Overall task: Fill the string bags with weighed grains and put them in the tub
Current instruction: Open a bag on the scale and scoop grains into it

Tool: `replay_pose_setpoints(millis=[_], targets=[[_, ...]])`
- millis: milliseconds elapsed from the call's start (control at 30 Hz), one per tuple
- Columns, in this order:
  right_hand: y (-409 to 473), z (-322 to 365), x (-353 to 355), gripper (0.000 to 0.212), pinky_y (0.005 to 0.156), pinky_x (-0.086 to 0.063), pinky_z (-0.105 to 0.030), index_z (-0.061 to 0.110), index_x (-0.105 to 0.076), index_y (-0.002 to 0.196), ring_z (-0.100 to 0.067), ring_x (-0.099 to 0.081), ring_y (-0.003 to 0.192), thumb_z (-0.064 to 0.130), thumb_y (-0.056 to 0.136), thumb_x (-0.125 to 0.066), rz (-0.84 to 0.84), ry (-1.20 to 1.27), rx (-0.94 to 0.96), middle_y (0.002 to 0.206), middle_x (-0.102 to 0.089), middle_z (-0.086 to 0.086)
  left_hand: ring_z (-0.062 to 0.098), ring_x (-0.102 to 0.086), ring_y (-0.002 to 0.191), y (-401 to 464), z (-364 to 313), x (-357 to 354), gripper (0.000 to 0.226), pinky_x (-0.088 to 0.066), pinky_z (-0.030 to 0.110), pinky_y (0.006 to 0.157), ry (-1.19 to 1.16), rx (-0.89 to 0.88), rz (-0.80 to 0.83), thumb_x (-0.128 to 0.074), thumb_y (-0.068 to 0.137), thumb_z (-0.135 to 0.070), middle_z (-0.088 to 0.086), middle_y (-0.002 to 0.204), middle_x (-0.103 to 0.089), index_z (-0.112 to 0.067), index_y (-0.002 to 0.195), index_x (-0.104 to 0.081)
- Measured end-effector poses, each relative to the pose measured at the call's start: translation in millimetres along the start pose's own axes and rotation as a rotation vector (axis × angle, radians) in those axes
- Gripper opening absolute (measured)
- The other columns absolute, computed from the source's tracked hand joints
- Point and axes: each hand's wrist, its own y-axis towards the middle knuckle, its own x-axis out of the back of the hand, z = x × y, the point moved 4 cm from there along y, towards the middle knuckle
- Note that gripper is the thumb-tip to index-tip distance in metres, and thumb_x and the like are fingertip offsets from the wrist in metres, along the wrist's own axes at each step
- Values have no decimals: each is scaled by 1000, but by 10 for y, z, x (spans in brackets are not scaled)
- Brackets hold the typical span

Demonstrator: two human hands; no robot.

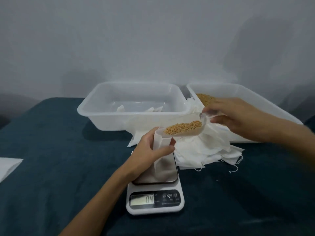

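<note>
My left hand grips a small white string bag that stands upright on the steel plate of a white kitchen scale. The display reads about 04. My right hand holds the handle of a clear plastic scoop filled with yellow grains. The scoop's tip sits at the bag's mouth. A translucent tub at the back holds a few white bags. A second tub at the right holds loose grain.
A heap of empty white string bags lies on the dark teal cloth between the scale and the right tub. A white sheet lies at the left edge. A grey wall stands behind the tubs.
</note>
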Motion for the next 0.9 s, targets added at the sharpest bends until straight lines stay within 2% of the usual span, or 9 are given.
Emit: replay_pose_setpoints(millis=[67,167,233,367,433,567,700,900], targets=[[8,19,66,23,85,-43,-30,17,-70,118,-9,-60,96,13,96,-66,-31,-41,29,102,-62,16,21,-70,114,-1,4,4,36,-55,33,103,-23,-8,7,-70,97,-6,6,115,-75,-16,131,-61],[18,36,124,25,83,-32,-25,17,-71,118,-2,-46,88,12,94,-68,-41,-127,62,92,-49,27,17,-70,116,-8,5,2,40,-55,33,102,-29,7,0,-70,96,-7,4,117,-76,-18,133,-59],[25,40,145,26,90,-30,-26,19,-70,120,-3,-44,90,14,95,-68,-28,-163,68,95,-52,22,16,-70,116,-9,5,-3,41,-54,37,104,-25,23,-6,-73,94,-11,1,117,-76,-20,132,-59],[34,71,180,28,99,-31,-34,20,-70,122,-20,-56,98,14,95,-67,-15,-189,48,103,-64,6,25,-70,116,-4,9,-5,42,-52,49,108,-33,35,-16,-78,91,-12,4,120,-75,-18,129,-60],[43,89,178,28,100,-31,-35,21,-69,122,-24,-57,100,14,95,-67,-7,-203,47,103,-64,5,27,-70,115,-3,14,-12,42,-53,47,108,-45,42,-19,-79,91,-8,10,120,-74,-15,128,-61],[71,99,177,28,103,-31,-39,23,-69,121,-26,-59,101,14,94,-67,-14,-202,42,103,-65,3,21,-71,112,-6,11,-24,43,-55,35,102,-65,43,-14,-79,90,-4,14,119,-73,-10,128,-60],[90,95,178,28,105,-31,-41,23,-69,119,-25,-59,99,14,93,-68,-23,-213,53,102,-64,4,24,-70,116,-2,5,-27,46,-55,38,105,-74,40,-10,-79,90,-5,14,122,-72,-8,130,-58],[85,116,159,29,111,-25,-40,26,-68,121,-24,-57,103,15,94,-66,-37,-216,35,104,-63,5,19,-72,112,6,19,-19,46,-54,37,105,-78,40,-22,-80,89,-3,10,120,-73,-6,128,-57]])
